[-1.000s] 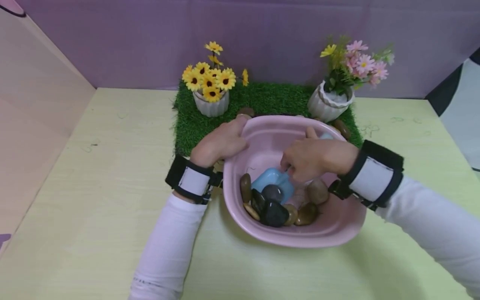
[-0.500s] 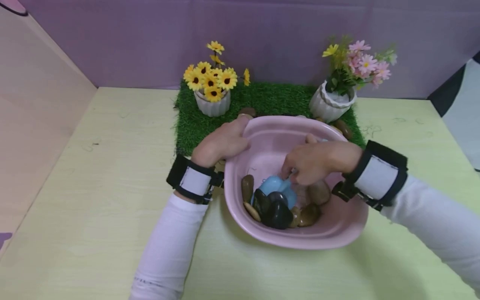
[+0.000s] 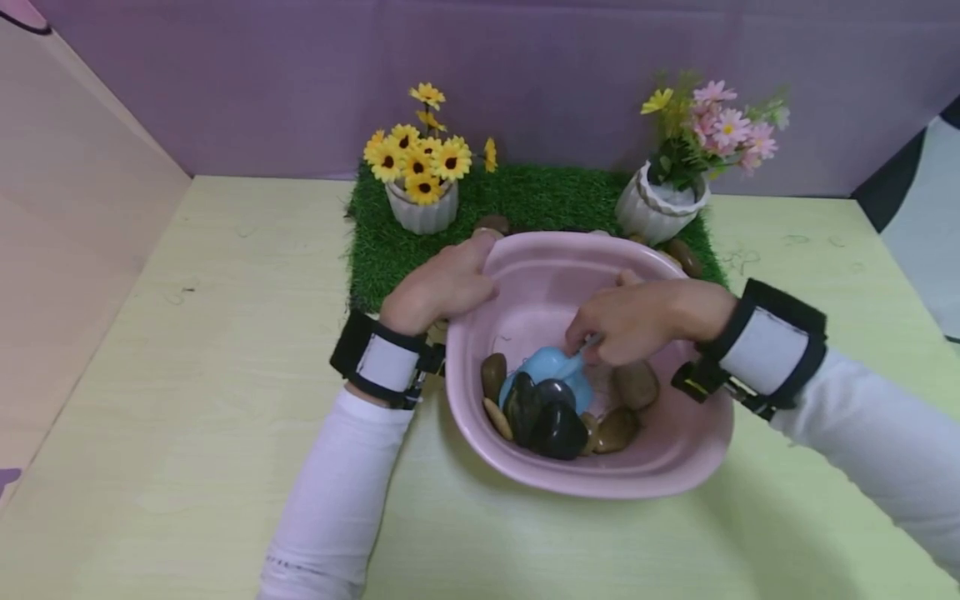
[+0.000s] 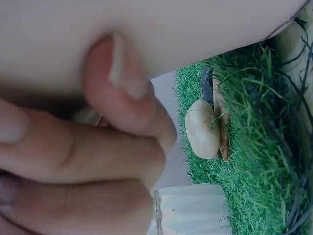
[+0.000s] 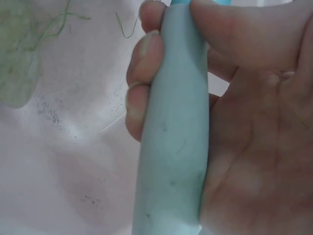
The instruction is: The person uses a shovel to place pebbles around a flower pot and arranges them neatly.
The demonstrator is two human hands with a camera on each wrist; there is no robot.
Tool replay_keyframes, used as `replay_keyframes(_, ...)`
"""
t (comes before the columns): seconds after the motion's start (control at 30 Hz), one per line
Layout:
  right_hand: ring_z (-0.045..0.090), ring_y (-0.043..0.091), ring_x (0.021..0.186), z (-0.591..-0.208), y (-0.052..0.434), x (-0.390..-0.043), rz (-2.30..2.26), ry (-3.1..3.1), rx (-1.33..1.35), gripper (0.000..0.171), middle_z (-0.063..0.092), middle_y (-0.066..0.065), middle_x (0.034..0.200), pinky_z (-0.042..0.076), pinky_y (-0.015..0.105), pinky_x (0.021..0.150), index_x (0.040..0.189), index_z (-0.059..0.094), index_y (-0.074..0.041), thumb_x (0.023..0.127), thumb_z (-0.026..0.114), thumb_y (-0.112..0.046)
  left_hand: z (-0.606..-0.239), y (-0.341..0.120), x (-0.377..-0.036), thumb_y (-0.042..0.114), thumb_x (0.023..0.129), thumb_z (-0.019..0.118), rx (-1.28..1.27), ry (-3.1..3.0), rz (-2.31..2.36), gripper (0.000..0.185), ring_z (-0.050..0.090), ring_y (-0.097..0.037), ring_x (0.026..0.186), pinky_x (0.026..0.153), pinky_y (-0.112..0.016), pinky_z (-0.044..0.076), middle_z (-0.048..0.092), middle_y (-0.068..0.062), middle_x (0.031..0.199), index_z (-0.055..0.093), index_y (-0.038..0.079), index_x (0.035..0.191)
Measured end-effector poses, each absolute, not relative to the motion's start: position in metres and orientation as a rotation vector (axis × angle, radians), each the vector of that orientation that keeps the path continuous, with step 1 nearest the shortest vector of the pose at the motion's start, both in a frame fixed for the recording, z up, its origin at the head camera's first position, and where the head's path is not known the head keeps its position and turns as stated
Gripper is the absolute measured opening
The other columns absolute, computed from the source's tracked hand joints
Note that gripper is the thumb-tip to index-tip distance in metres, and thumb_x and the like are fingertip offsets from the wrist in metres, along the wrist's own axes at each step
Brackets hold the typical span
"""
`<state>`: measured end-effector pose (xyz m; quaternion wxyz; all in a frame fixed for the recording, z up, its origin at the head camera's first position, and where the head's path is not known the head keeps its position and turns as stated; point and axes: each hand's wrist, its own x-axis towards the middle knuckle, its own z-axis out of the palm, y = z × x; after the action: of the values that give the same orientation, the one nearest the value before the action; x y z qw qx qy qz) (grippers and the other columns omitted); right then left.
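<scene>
My left hand [image 3: 446,283] grips the left rim of a pink basin [image 3: 592,483], its fingers curled at the edge in the left wrist view. Reaching inside the basin, my right hand [image 3: 633,317] is wrapped round the pale turquoise handle [image 5: 176,122] of a blue shovel. The shovel's blade [image 3: 551,362] lies low in the basin, partly hidden by stones. A grey stone [image 3: 555,393] and black stones [image 3: 561,433] rest on or against it; which, I cannot tell. Brown stones [image 3: 636,385] lie around them.
Behind the basin lies a green turf mat [image 3: 555,196] edged with stones. It bears a pot of yellow flowers [image 3: 423,208] and a leaning pot of pink flowers [image 3: 656,204]. The wooden table [image 3: 225,375] meets a purple backdrop [image 3: 525,83].
My right hand has shifted slightly to the right with the shovel's handle. The dark stones by the blade have moved a little, and one stands more upright. My left hand stays on the rim.
</scene>
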<state>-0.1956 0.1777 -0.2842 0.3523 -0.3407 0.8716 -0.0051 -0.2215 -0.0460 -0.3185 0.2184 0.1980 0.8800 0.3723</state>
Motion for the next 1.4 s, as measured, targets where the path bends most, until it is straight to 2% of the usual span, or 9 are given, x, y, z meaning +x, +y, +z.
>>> replay_keyframes(0.13,0.061,0.02,0.114,-0.283,0.181,-0.197,-0.048,2.242,-0.886,0.025,0.071,-0.008,0.118,0.027,0.064,0.102,0.108,0.073,-0.03,0.091,0.057,-0.019,-0.318,-0.045,-0.222,0.008,0.097,0.049,0.552,2.437,1.032,0.049,0.072,-0.024,0.075,0.06,-0.028,0.061,0.058,-0.016,0.123,0.036,0.008,0.144)
replay_keyframes(0.37,0.06,0.022,0.118,-0.279,0.185,-0.199,-0.047,2.24,-0.888,0.028,0.069,-0.006,0.123,0.031,0.056,0.097,0.114,0.071,-0.027,0.093,0.054,-0.021,-0.319,-0.046,-0.222,0.008,0.097,0.048,0.556,2.425,1.051,0.044,0.072,-0.024,0.077,0.061,-0.029,0.061,0.057,-0.016,0.125,0.039,0.008,0.14)
replay_keyframes(0.63,0.059,0.025,0.122,-0.28,0.181,-0.195,-0.055,2.231,-0.871,0.029,0.069,-0.005,0.123,0.023,0.068,0.107,0.116,0.071,-0.025,0.093,0.054,-0.019,-0.319,-0.047,-0.223,0.008,0.098,0.048,0.557,2.419,1.062,0.044,0.073,-0.024,0.075,0.061,-0.03,0.061,0.057,-0.016,0.126,0.039,0.009,0.141)
replay_keyframes(0.77,0.06,0.022,0.12,-0.282,0.175,-0.191,-0.027,2.216,-0.835,0.029,0.069,-0.007,0.123,0.022,0.065,0.111,0.118,0.07,-0.025,0.094,0.054,-0.019,-0.319,-0.047,-0.222,0.009,0.098,0.048,0.55,2.43,1.049,0.044,0.072,-0.023,0.076,0.062,-0.029,0.061,0.057,-0.015,0.125,0.039,0.009,0.141)
replay_keyframes(0.93,0.059,0.022,0.12,-0.285,0.175,-0.189,-0.031,2.215,-0.815,0.027,0.068,-0.007,0.124,0.026,0.06,0.106,0.117,0.071,-0.026,0.094,0.057,-0.02,-0.319,-0.046,-0.222,0.009,0.098,0.048,0.545,2.432,1.048,0.045,0.072,-0.023,0.075,0.06,-0.029,0.061,0.057,-0.015,0.125,0.038,0.009,0.141)
replay_keyframes(1.17,0.058,0.028,0.125,-0.283,0.181,-0.193,-0.083,2.228,-0.85,0.029,0.068,-0.005,0.124,0.017,0.07,0.113,0.117,0.07,-0.026,0.095,0.053,-0.018,-0.319,-0.047,-0.223,0.009,0.097,0.048,0.55,2.428,1.055,0.046,0.073,-0.023,0.074,0.061,-0.029,0.061,0.057,-0.016,0.125,0.038,0.008,0.142)
replay_keyframes(1.27,0.059,0.027,0.123,-0.282,0.182,-0.195,-0.099,2.231,-0.863,0.027,0.069,-0.006,0.122,0.018,0.07,0.11,0.113,0.07,-0.027,0.094,0.053,-0.018,-0.318,-0.048,-0.222,0.009,0.098,0.048,0.552,2.426,1.05,0.047,0.073,-0.023,0.075,0.061,-0.029,0.061,0.057,-0.016,0.126,0.037,0.008,0.143)
replay_keyframes(1.4,0.06,0.023,0.119,-0.281,0.183,-0.196,-0.105,2.24,-0.868,0.025,0.07,-0.008,0.118,0.024,0.063,0.104,0.11,0.071,-0.028,0.094,0.054,-0.02,-0.318,-0.048,-0.222,0.009,0.098,0.047,0.557,2.42,1.053,0.046,0.073,-0.024,0.073,0.059,-0.029,0.061,0.057,-0.017,0.125,0.037,0.008,0.143)
